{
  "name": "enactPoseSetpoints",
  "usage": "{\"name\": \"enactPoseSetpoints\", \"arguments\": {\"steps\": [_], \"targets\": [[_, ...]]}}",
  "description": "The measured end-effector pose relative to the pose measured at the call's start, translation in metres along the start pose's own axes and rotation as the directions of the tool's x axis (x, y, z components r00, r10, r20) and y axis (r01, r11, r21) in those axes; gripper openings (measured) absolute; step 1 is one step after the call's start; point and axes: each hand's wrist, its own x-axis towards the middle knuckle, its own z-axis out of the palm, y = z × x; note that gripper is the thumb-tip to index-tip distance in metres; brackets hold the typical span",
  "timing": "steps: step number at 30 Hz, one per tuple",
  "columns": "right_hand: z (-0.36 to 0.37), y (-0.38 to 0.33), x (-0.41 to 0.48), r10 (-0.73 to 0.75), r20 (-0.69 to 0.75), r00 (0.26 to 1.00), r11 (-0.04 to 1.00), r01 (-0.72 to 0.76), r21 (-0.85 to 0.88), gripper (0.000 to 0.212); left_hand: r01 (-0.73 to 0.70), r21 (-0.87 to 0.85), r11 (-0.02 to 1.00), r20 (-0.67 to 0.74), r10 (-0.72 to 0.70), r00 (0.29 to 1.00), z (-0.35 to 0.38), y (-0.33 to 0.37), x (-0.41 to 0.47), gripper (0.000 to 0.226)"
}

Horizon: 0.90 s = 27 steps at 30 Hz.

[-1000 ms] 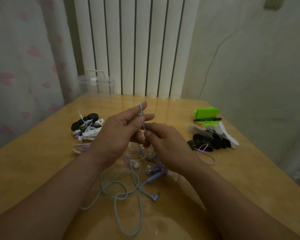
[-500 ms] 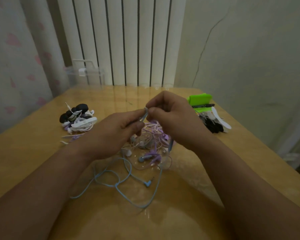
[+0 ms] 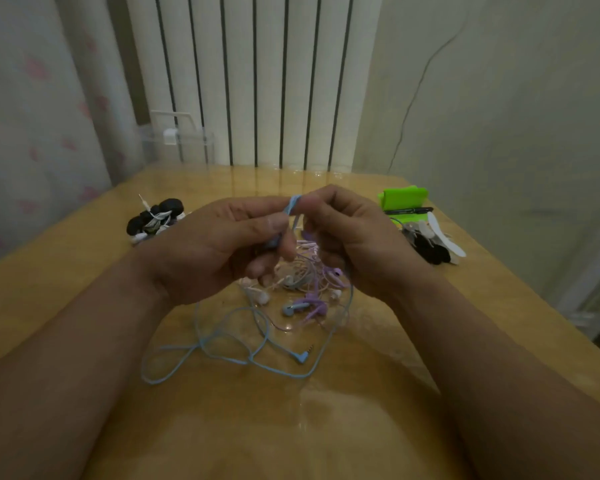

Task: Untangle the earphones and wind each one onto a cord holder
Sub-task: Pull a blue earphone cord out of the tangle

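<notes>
Counter (image 3: 84,244): glossy yellow wood, tangled purple-white earphones (image 3: 309,271) at centre.
Hands: left hand (image 3: 215,251) and right hand (image 3: 357,244) both pinch thin light-blue earphone cord (image 3: 292,204) above it.

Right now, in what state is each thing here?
blue earphone cable, top pinched by both hands, rest lying loose
left hand, pinches the cable
right hand, pinches the cable
purple earphones, tangled heap
wound white earphones, heaped at left
cord holders, heaped at right
</notes>
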Motion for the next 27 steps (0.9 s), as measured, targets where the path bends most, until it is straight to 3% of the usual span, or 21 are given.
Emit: {"name": "enactPoseSetpoints", "arguments": {"steps": [4,7,12,15,18,22,27], "targets": [[0.016,0.015,0.001,0.108,0.003,0.994,0.981,-0.106,-0.162,0.025,-0.098,0.067,0.993,-0.33,0.115,0.937,-0.004,-0.009,0.009,0.04],[0.028,0.022,0.002,0.081,-0.004,0.997,0.938,-0.077,-0.338,0.028,-0.092,0.198,0.976,-0.461,0.176,0.87,-0.011,-0.016,0.011,0.039],[0.031,0.018,-0.002,0.036,-0.024,0.999,0.861,-0.043,-0.508,0.025,-0.046,0.414,0.909,-0.5,0.269,0.823,-0.004,-0.021,0.014,0.042],[0.031,0.014,-0.005,0.071,-0.039,0.997,0.837,-0.081,-0.541,0.021,0.018,0.684,0.729,-0.421,0.375,0.826,-0.009,-0.029,0.014,0.043],[0.028,0.011,-0.003,0.106,-0.16,0.981,0.904,-0.162,-0.395,0.023,0.072,0.837,0.542,-0.324,0.385,0.864,-0.02,-0.035,0.012,0.044],[0.016,0.001,0.002,0.144,-0.239,0.96,0.989,-0.134,0.057,0.016,0.051,0.886,0.461,-0.212,0.305,0.928,-0.016,-0.029,0.013,0.035],[0.014,0.009,0.009,0.126,-0.222,0.967,0.987,-0.099,0.127,0.02,0.06,0.923,0.38,-0.176,0.278,0.944,-0.01,-0.025,0.008,0.041]]}}
